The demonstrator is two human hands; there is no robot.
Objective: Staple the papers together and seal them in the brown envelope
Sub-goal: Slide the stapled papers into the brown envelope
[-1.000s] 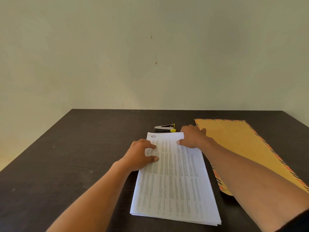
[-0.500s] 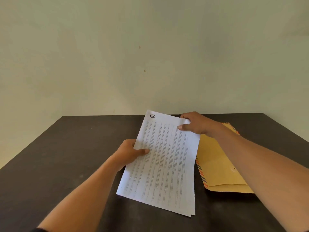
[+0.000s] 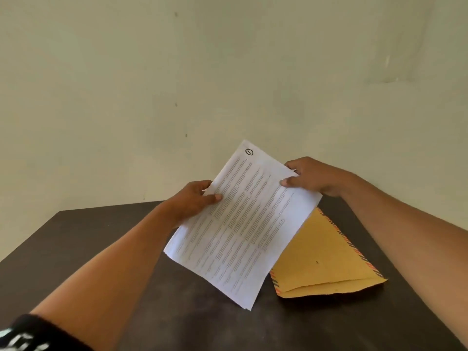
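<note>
Counter (image 3: 76, 249), dark brown, fills the lower view. Papers (image 3: 243, 224) are held tilted above it, partly covering the brown envelope (image 3: 321, 257), which lies flat at right (striped border along its edges). 2 grips clamp the papers: left grip (image 3: 192, 201) pinches the left edge, right grip (image 3: 311, 176) the top right corner.

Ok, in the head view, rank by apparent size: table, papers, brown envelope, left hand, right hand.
1. table
2. papers, held nearer the camera
3. brown envelope, partly hidden behind the papers
4. left hand and right hand: look alike, not ranked
</note>
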